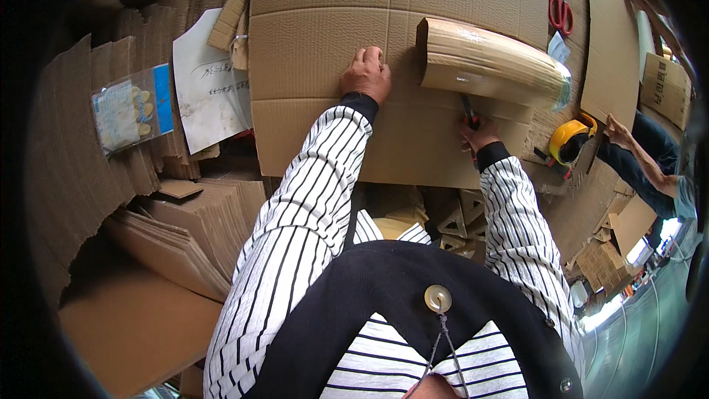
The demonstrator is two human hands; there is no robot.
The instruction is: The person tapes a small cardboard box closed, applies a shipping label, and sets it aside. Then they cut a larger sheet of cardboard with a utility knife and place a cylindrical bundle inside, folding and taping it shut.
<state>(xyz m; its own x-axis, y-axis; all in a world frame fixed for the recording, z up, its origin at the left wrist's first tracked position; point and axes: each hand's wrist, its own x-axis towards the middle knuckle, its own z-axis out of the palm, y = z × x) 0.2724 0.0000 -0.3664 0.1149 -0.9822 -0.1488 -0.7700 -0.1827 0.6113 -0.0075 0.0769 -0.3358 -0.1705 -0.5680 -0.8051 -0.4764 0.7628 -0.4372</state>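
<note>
A large brown cardboard sheet, crossed by fold lines, lies flat in front of me. My left hand rests on it with fingers curled together and nothing visible in them. My right hand, near the sheet's near right side, is closed around a slim black-and-red tool that looks like a utility knife. The tool's far end reaches the near edge of a curved cardboard piece, which lies on the sheet with clear tape at its right end.
Red-handled scissors and a yellow tape dispenser lie to the right. Another person's hand touches an upright cardboard panel. Stacked cardboard, a plastic packet and a marked white sheet are at the left.
</note>
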